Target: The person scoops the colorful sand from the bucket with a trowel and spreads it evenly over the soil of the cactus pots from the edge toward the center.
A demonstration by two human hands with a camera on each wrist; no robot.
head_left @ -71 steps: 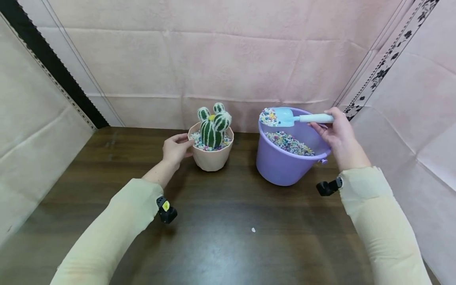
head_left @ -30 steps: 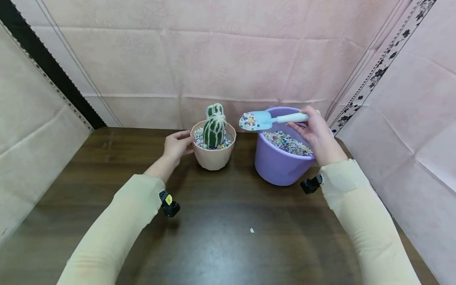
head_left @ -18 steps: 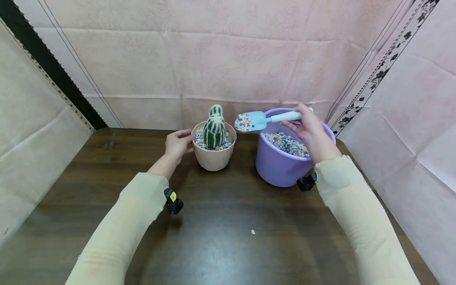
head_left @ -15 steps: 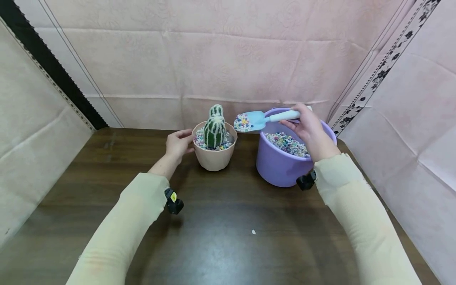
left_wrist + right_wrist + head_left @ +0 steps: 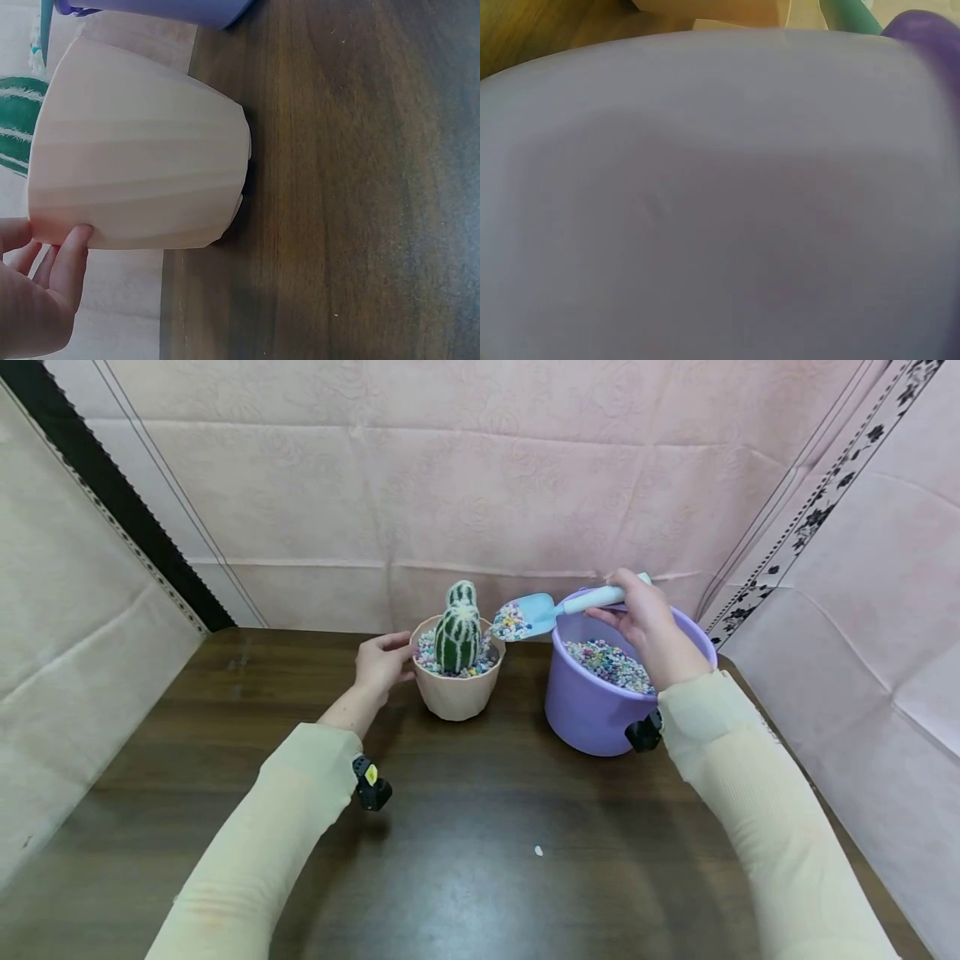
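In the head view a toy cactus (image 5: 457, 642) stands in a beige flower pot (image 5: 457, 697) among small multicoloured pebbles. My left hand (image 5: 381, 662) pinches the pot's left rim; the left wrist view shows its fingertips (image 5: 78, 236) against the outer wall. A light blue hand trowel (image 5: 542, 608) is gripped by its handle in my right hand (image 5: 639, 617). Pebbles (image 5: 511, 622) lie on the trowel's blade, whose tip overlaps the pot's right rim, tilted slightly down. The right wrist view is mostly filled by the bucket's wall (image 5: 727, 210), hiding the hand.
A purple bucket (image 5: 581, 714) partly filled with pebbles (image 5: 611, 664) stands right of the pot, under my right hand. A small white bit (image 5: 538, 851) lies on the dark wooden table (image 5: 450, 877). Pale cloth (image 5: 487, 493) hangs behind and at both sides.
My right hand has carried the loaded trowel left from over the bucket to the pot's right rim, and its blade now dips more. The cactus looks turned. My left hand stays at the pot.
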